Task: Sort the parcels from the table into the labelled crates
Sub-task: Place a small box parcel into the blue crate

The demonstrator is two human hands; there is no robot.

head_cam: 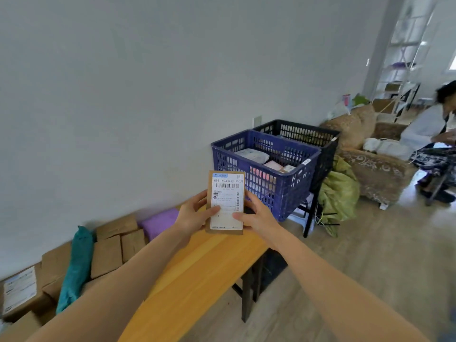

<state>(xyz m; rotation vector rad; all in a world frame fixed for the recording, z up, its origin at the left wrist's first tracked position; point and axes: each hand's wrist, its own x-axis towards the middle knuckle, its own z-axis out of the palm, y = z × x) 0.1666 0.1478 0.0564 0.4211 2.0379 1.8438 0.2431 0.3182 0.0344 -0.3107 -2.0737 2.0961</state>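
Holding the flat brown cardboard parcel (225, 202) upright just above the yellow wooden table (197, 267), fingers of my left hand (195, 214) and right hand (257, 214) curled round its long edges, I judge it light, stiff and easily carried this way.

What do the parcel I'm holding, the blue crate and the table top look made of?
Parcel: matte brown cardboard, with a white paper label. Blue crate: moulded plastic, judging by its slotted lattice walls. Table top: probably wood or wood-look laminate, smooth, with visible grain lines.

Living room: armchair (370, 166), wood floor (357, 280).
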